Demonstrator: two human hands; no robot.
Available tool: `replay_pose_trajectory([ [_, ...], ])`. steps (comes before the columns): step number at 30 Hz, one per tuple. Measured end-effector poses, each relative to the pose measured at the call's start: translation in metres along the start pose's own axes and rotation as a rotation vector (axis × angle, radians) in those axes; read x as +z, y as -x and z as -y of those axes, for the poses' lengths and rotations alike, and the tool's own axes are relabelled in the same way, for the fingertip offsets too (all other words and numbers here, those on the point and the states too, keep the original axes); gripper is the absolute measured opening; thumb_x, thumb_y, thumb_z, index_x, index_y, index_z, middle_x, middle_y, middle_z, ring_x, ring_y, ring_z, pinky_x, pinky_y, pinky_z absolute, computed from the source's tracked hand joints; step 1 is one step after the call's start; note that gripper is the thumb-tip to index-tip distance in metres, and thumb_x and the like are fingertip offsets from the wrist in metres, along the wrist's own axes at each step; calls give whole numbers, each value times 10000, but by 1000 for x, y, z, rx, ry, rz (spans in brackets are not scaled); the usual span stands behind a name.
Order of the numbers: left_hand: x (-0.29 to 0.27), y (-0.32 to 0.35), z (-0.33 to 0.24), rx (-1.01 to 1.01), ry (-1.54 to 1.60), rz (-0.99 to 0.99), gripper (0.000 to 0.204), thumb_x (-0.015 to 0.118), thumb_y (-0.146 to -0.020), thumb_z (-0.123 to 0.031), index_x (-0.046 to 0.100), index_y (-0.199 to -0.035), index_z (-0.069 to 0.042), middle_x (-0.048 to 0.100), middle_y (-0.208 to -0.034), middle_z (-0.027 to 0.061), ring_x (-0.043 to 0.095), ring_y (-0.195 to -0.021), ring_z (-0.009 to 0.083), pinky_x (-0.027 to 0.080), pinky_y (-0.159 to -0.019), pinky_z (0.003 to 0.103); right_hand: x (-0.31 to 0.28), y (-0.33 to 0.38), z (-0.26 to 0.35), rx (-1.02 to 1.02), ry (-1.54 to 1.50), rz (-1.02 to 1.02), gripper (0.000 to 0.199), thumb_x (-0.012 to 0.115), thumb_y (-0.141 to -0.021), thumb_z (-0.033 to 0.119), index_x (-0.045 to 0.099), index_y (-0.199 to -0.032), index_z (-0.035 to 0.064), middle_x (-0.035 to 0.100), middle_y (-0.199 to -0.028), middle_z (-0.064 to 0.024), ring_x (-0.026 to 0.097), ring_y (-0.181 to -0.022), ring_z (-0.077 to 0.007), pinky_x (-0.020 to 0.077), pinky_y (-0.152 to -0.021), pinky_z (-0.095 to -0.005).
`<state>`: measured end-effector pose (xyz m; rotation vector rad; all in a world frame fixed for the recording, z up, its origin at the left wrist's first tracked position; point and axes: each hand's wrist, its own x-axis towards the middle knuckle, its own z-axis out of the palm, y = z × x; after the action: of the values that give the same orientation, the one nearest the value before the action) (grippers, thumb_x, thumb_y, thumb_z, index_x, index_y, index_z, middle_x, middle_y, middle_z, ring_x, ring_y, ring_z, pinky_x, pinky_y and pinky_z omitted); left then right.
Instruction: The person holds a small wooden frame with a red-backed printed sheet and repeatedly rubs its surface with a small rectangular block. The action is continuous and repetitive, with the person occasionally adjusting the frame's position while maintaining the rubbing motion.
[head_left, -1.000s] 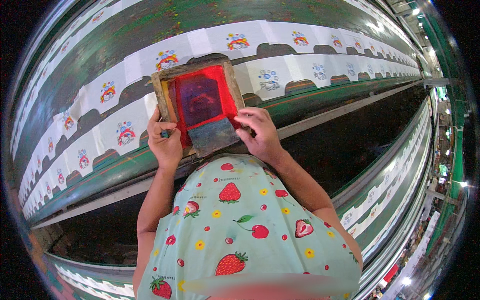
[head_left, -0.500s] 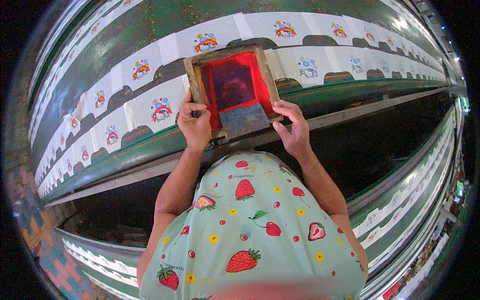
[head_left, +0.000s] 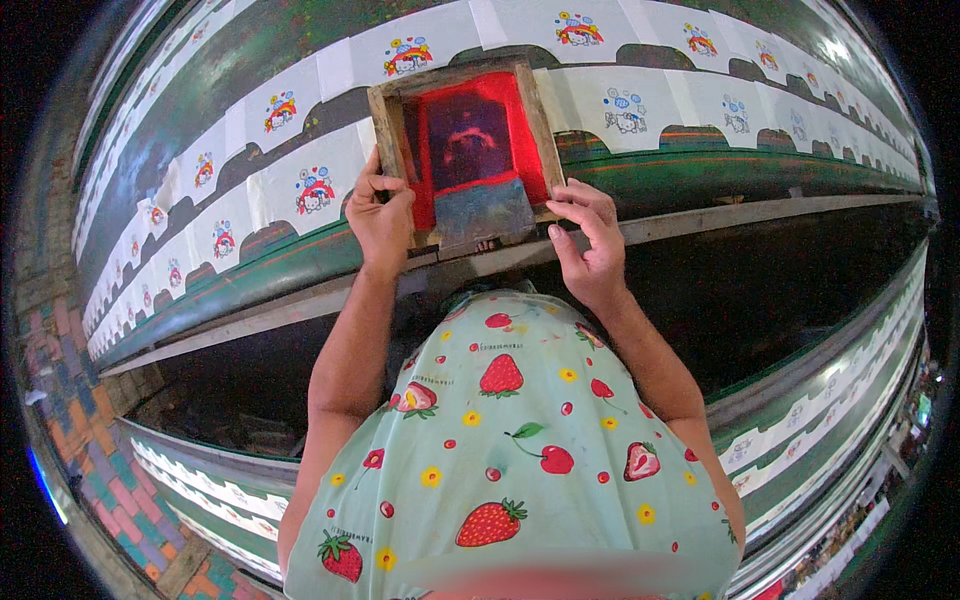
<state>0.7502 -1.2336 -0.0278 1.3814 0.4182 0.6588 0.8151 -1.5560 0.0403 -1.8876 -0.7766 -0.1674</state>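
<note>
A wooden screen printing frame (head_left: 542, 125) lies over the near row of white cut pieces, tilted slightly. Red ink rims its inner edges around a dark mesh window (head_left: 470, 140). A flat grey-blue squeegee (head_left: 487, 213) rests inside the near end of the frame. My left hand (head_left: 380, 222) is closed on the frame's near left corner, thumb against the curled fingers. At the near right corner, my right hand (head_left: 594, 240) pinches the wood between fingertips and thumb. The white piece under the frame is hidden.
White pieces left of the frame carry multicoloured rainbow cartoon prints (head_left: 314, 190); those to its right have blue and black outlines (head_left: 626, 110). They lie on a long green table (head_left: 690, 185) with a pale rail (head_left: 690, 222) along its near side. Another printing table (head_left: 800, 420) stands behind me, right.
The frame, both hands and the table have shifted slightly up in the picture as the view moved. My grip on the frame looks much the same.
</note>
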Motion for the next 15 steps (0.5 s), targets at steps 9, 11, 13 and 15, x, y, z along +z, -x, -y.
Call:
replay_pose_trajectory([
  [9,4,0,3,6,82,21,206,748,-816,152,723,-908,-31,577,-1697,276,632,-1455,221,477,-1190,352,8,-10,27,-280,213,215,409,883,-848,75,784,-1242,112,705,-1393,-126,667,-1362,-388,537,-1147,-528],
  [11,4,0,2,14,-13,1,204,755,-817,141,730,-915,-37,578,-1691,289,594,-1526,256,448,-1233,374,17,-15,31,-280,279,317,434,907,-837,120,785,-1254,116,688,-1410,-119,645,-1386,-381,531,-1151,-522],
  [13,3,0,1,32,-100,10,189,758,-816,128,736,-911,-35,585,-1679,303,569,-1564,296,428,-1257,391,28,-23,32,-323,374,381,486,911,-842,219,776,-1300,126,670,-1415,-115,622,-1391,-370,519,-1156,-512],
  [15,3,1,0,27,-172,3,175,760,-813,116,738,-903,-32,593,-1665,315,555,-1588,330,419,-1270,402,38,-32,32,-355,443,425,456,864,-877,233,769,-1309,120,680,-1365,-116,634,-1344,-362,523,-1138,-508],
])
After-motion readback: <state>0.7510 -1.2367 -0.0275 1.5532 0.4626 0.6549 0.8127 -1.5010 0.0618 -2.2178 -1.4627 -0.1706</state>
